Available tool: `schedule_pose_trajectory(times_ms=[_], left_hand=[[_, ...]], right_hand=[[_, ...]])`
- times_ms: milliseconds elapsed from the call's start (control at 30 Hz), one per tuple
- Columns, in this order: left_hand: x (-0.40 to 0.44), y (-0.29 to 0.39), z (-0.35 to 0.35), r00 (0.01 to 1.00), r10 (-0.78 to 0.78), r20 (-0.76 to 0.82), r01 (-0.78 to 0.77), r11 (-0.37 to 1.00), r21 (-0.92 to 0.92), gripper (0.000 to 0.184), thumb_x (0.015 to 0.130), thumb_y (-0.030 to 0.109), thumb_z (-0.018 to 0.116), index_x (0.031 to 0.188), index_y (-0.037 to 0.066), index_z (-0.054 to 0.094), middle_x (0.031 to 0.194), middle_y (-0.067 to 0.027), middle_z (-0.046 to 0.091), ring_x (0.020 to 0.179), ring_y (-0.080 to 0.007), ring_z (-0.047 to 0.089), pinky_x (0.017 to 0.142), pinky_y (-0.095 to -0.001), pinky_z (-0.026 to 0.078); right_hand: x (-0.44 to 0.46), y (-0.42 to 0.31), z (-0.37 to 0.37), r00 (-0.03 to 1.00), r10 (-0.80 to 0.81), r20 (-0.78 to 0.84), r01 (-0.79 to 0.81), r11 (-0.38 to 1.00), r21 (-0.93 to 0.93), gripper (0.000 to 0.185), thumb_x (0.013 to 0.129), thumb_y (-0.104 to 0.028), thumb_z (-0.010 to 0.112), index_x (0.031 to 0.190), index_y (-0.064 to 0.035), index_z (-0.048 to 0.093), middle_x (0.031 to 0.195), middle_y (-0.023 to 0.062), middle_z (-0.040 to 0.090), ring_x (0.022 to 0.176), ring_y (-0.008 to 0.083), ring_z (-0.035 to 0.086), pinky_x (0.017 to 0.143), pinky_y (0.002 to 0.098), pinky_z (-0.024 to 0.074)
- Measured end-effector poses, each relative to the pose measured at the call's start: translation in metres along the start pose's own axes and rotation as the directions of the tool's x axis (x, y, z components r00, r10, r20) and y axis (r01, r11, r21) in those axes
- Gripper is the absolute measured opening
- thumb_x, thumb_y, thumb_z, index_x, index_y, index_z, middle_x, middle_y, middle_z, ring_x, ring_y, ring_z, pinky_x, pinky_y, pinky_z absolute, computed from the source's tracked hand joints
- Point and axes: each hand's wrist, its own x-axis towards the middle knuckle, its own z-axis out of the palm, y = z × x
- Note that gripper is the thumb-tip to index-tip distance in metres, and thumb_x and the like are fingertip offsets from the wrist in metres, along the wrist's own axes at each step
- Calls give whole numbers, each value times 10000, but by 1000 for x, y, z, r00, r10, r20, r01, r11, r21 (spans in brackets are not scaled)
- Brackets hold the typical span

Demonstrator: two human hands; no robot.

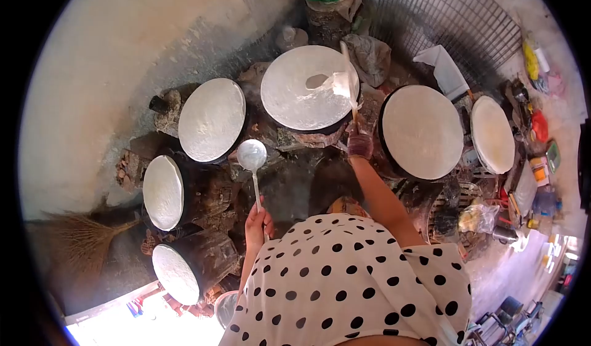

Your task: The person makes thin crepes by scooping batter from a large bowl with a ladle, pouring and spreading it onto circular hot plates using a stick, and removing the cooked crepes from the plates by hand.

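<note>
My left hand [258, 224] is closed round the handle of a metal ladle [252, 155], whose round bowl points away from me, near the rim of a white-coated round griddle [212, 119]. My right hand [359, 144], in a dark glove or wrap, grips the handle of a spreading tool [345, 84]. The tool's pale head is at the right part of the back middle griddle [295, 100], over a white layer. A darker bare-looking patch shows in that layer beside the tool.
More white-covered griddles curve round me: two at the left [164, 192] [175, 274] and two at the right [422, 132] [492, 135]. A straw broom [92, 238] lies far left. A white plastic container [446, 72] and wire rack [455, 20] stand at the back right.
</note>
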Motion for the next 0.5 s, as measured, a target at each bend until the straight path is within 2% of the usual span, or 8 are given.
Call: schedule_pose_trajectory(times_ms=[67, 167, 233, 300, 333, 400, 433, 500], left_hand=[[-2, 0, -4, 1000, -18, -6, 19, 999, 31, 428, 981, 192, 455, 1392, 98, 380, 654, 24, 393, 440, -68, 358, 385, -231, 332], [1, 1, -9, 995, -93, 24, 92, 995, 33, 423, 987, 194, 443, 1393, 93, 378, 650, 17, 390, 414, -73, 356, 373, -244, 329], [0, 5, -10, 994, -100, 48, 98, 994, 49, 422, 990, 199, 441, 1393, 90, 377, 649, 16, 392, 412, -73, 361, 374, -242, 331], [4, 8, -9, 993, -97, 66, 94, 994, 46, 421, 993, 203, 438, 1393, 86, 376, 648, 15, 393, 411, -73, 365, 374, -240, 332], [4, 7, -10, 993, -92, 78, 84, 992, 99, 418, 997, 207, 432, 1391, 77, 376, 648, 13, 398, 414, -73, 372, 376, -238, 338], [9, 9, -14, 992, -91, 89, 76, 984, 161, 417, 1001, 211, 426, 1388, 67, 376, 648, 11, 402, 417, -73, 379, 378, -236, 344], [15, 6, -15, 988, -110, 111, 87, 977, 194, 416, 1002, 210, 423, 1386, 57, 376, 644, 10, 408, 416, -74, 381, 378, -238, 349], [24, 9, -11, 982, -136, 130, 104, 967, 232, 415, 1004, 209, 419, 1383, 47, 376, 640, 8, 415, 415, -75, 382, 377, -240, 354]], right_hand=[[-18, -29, 14, 978, 204, 43, -174, 913, -370, 408, 965, -304, 383, 1303, -128, 530, 1165, 158, 631, 1041, 329, 618, 885, 437, 469], [8, 24, 59, 907, -52, 417, 179, 945, -272, 374, 984, -296, 342, 1237, -127, 558, 1068, 240, 630, 933, 372, 634, 828, 458, 487], [19, 13, 37, 831, -93, 548, 262, 936, -237, 362, 985, -304, 357, 1222, -133, 571, 1068, 246, 628, 910, 372, 638, 807, 456, 492], [20, -49, -16, 897, 409, 167, -281, 820, -499, 369, 988, -334, 374, 1213, -140, 593, 1068, 205, 646, 868, 362, 646, 777, 433, 505], [9, -28, -13, 895, 431, 115, -360, 850, -384, 352, 977, -303, 416, 1217, -115, 593, 1098, 173, 644, 918, 310, 629, 792, 393, 492], [-4, 78, 35, 962, 195, 189, -218, 970, 108, 336, 954, -240, 501, 1226, -67, 594, 1160, 108, 639, 1020, 205, 594, 820, 315, 467], [-4, 126, 57, 965, 86, 249, -168, 928, 332, 336, 943, -209, 543, 1230, -43, 595, 1191, 76, 637, 1070, 152, 577, 835, 275, 454], [23, 87, 36, 938, 212, 275, -246, 964, 97, 331, 959, -277, 499, 1223, -107, 603, 1176, 124, 635, 1050, 200, 604, 823, 312, 468]])
